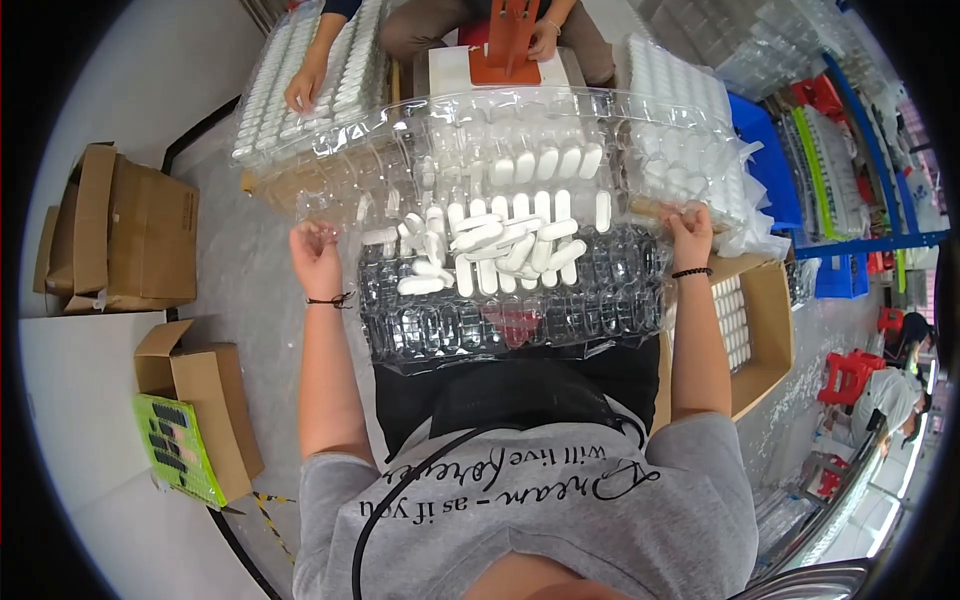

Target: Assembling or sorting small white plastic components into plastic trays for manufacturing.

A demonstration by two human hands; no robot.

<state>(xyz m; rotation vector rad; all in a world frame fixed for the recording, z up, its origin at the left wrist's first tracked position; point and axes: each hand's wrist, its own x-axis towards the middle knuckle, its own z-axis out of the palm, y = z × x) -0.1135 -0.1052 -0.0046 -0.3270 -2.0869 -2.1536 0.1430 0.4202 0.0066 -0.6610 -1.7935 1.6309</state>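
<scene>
A wide clear plastic tray [430, 325] with rows of molded pockets spans the space in front of me. My left hand [317, 260] is closed on its left edge, and my right hand [689, 238] pinches the right edge. Smooth white oblong pieces [485, 237] lie in a loose heap over the tray's middle. Others stand in neat pockets, including a row of white pieces [548, 162] farther back. The near pockets look bare, with my dark trousers showing through.
Across from me, a co-worker's hand [305, 88] rests on filled trays [350, 60]; the other hand [543, 42] is beside an orange-red metal stand [505, 70]. Stacked white-filled trays [680, 100] sit at right. An open carton [770, 340] is beside my right arm; cardboard boxes [150, 230] stand left.
</scene>
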